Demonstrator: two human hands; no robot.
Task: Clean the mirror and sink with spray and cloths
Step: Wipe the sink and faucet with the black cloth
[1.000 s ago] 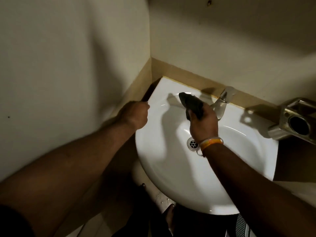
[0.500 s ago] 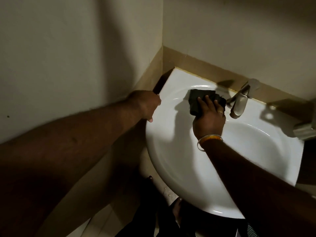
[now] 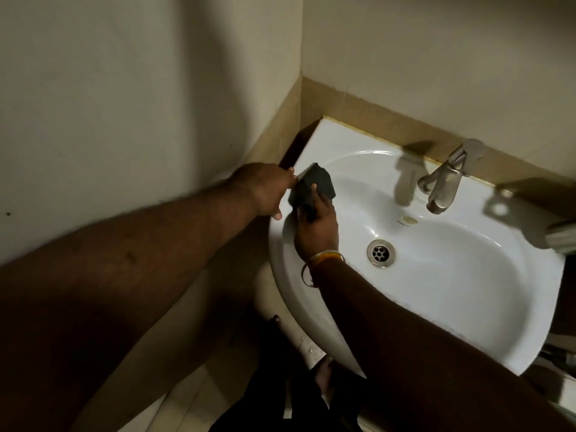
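A white wall-mounted sink [image 3: 436,291] fills the right half of the view, with a metal drain [image 3: 381,253] in its basin. My right hand [image 3: 316,227] presses a dark folded cloth [image 3: 313,185] against the sink's left rim. My left hand [image 3: 265,190] grips the outer left edge of the sink, fingers curled over the rim, right beside the cloth. No mirror or spray bottle is in view.
A metal tap [image 3: 445,179] stands at the back of the sink. Beige walls meet in a corner [image 3: 300,73] just behind it. A metal fitting [image 3: 562,235] pokes in at the right edge. Floor tiles and a foot [image 3: 324,374] show below the sink.
My right hand has slid the cloth from beside the tap leftward along the rim to the sink's left edge. My left hand stays on that edge. The view has shifted left.
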